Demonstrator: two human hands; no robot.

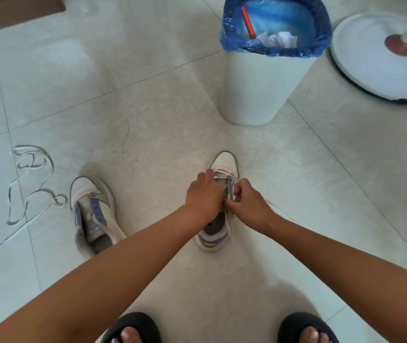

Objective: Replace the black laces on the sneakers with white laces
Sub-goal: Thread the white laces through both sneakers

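Observation:
Two white sneakers with pink and purple trim stand on the tiled floor. The right sneaker has a white lace crossing its front eyelets. My left hand lies over its left side, fingers curled at the lace near the toe. My right hand pinches the lace at the right eyelets, and a loose end hangs down the shoe's right side. The left sneaker has no lace and is untouched. A loose white lace lies tangled on the floor to its left.
A white waste bin with a blue liner stands just beyond the right sneaker. A white round fan base is at the far right. My feet in black slippers are at the bottom edge.

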